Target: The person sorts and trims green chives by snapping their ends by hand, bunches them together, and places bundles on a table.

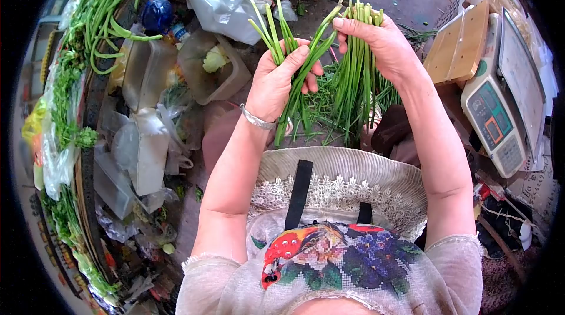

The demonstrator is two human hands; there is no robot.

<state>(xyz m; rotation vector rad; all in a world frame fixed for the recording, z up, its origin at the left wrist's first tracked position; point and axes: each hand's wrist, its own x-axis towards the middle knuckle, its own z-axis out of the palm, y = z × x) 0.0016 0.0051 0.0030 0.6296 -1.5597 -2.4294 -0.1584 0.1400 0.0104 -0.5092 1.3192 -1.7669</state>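
Note:
My left hand (281, 76) is closed around a few garlic chives (318, 41), their pale cut ends pointing up and the leaves hanging below the fist. To its right, my right hand (382, 44) grips a thicker bunch of garlic chives (353, 73) near the cut ends, thumb across the front. The leaves of this bunch drop straight down toward my lap. One stalk from the left hand reaches up to the right thumb. Under both hands, loose green leaves (322, 115) lie scattered on the ground.
A digital scale (494, 112) with a wooden board (456, 44) beside it stands on the right. At left are plastic tubs (203, 79), plastic bags (220, 3) and a blue round object (157, 13). Long green beans (112, 3) and leafy herbs (65, 109) line the stall edge.

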